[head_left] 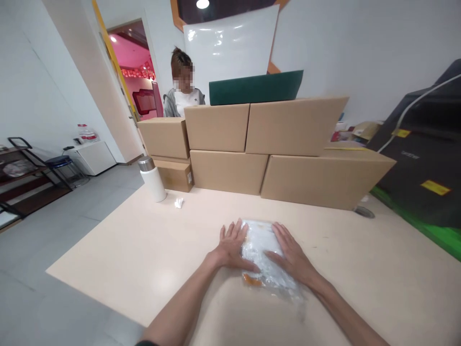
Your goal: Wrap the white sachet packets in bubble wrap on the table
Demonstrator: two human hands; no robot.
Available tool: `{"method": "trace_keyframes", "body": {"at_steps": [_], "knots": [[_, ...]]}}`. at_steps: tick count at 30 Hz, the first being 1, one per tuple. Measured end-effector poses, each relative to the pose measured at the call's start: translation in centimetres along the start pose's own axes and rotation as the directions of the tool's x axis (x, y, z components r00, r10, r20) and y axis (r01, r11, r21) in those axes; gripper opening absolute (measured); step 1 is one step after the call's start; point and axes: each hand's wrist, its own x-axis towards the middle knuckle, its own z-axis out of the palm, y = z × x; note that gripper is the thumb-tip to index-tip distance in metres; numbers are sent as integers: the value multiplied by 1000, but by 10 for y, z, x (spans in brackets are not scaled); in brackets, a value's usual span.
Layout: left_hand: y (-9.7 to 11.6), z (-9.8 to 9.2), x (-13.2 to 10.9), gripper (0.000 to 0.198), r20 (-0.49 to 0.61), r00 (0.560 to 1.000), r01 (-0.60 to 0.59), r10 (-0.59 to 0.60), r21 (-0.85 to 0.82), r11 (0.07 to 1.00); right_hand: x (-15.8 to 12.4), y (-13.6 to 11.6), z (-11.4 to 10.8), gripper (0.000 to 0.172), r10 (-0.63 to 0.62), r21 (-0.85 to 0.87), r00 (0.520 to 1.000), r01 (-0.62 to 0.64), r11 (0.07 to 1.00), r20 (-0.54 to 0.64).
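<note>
A flat package wrapped in clear plastic [260, 245], with orange showing at its edges, lies on the pale table [144, 250] in front of me. My left hand [233, 246] rests flat on the package's left side, fingers stretched out. My right hand [290, 254] lies flat on its right side, fingers spread, thumb pointing inward across the wrap. Neither hand grips it; both press on top.
Several cardboard boxes [230, 170] are stacked along the table's far edge, a green board [255, 88] behind them. A white bottle with a metal cap [152, 179] and a crumpled tissue [179, 203] stand at the left. A person [183, 91] sits behind the boxes. Black equipment [425, 158] is at the right.
</note>
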Motion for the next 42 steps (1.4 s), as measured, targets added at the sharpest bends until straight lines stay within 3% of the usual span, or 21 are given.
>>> {"method": "trace_keyframes", "body": {"at_steps": [19,30,35,39,42], "knots": [[0,0,-5,134,-44,999,-9,7,-58,998,2,-7,-7,87,39,74,999,-40,996,20],[-1,-3,-4,136,15,1000,3,-3,-1,1000,0,-3,-1,87,24,96,1000,-25,995,10],[-6,-9,-7,107,52,996,-68,71,-63,996,0,-5,-13,96,26,106,993,-38,994,112],[-5,-10,-7,118,47,998,-45,46,-25,999,-1,-3,-21,109,3,108,978,-26,994,207],[-1,-9,-6,119,26,1000,-10,10,17,1000,0,-4,-17,112,20,74,981,-35,997,194]]}}
